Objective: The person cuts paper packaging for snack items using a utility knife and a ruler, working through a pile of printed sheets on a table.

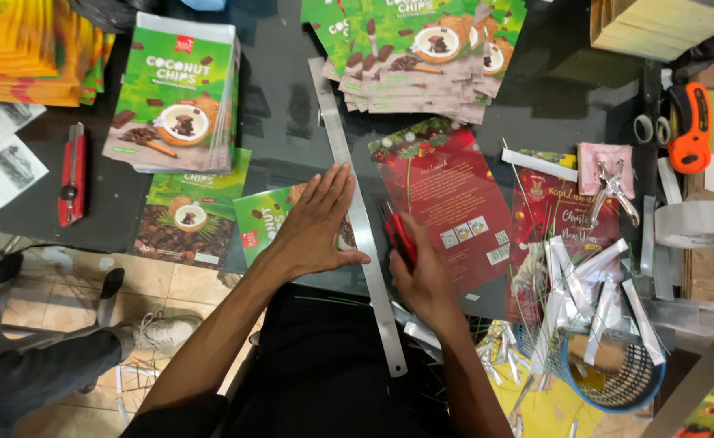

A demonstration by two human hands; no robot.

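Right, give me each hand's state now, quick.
Left hand: open, flat, pressing on the metal ruler and green pouch.
Right hand: closed on a red cutter, against the ruler's edge by the red pouch.

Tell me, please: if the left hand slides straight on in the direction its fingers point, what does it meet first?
The left hand lies flat, fingers pointing up and slightly right. Their tips already lie at the long metal ruler, so it would probably meet that first. Beyond is bare dark tabletop, then the fanned green pouches.
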